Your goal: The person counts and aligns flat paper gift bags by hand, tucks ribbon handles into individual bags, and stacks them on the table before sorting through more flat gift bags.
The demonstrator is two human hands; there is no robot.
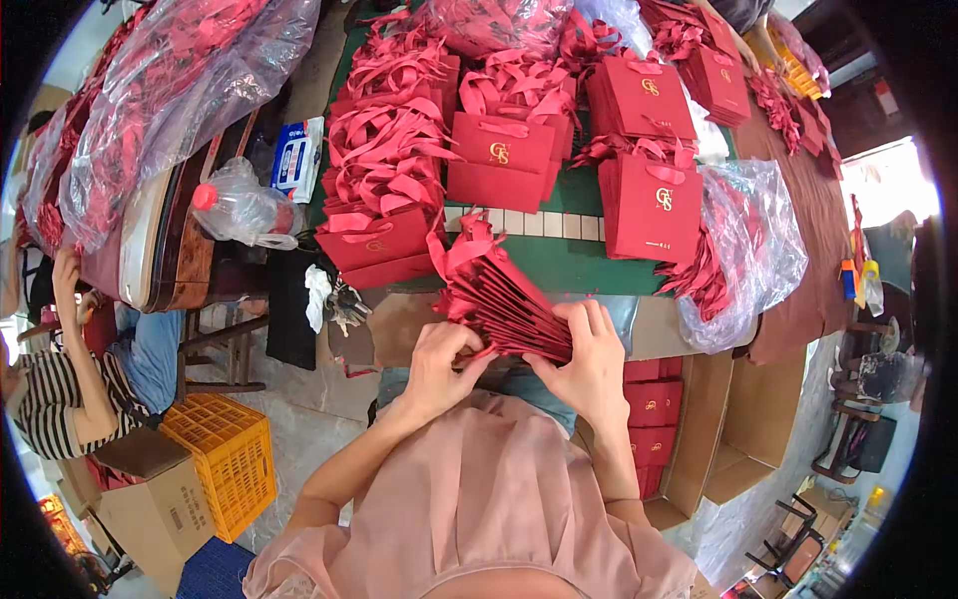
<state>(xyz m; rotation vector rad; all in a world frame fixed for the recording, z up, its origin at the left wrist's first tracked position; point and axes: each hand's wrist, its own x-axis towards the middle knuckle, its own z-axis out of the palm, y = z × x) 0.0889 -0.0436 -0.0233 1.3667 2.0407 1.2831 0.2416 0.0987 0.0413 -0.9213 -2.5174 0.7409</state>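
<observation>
Together, the curled fingers of the left hand (pixel 436 361) pinch the near end of a fanned stack of flat red paper bags (pixel 502 304), while the right hand (pixel 591 364) lays its fingers close together over the same end, the stack slanting off toward 11 o'clock above the green table (pixel 559 262). Underneath, the stack hides both thumbs. At 12 and 1 o'clock, standing red bags (pixel 654 205) carry a gold monogram, seemingly "GS".
</observation>
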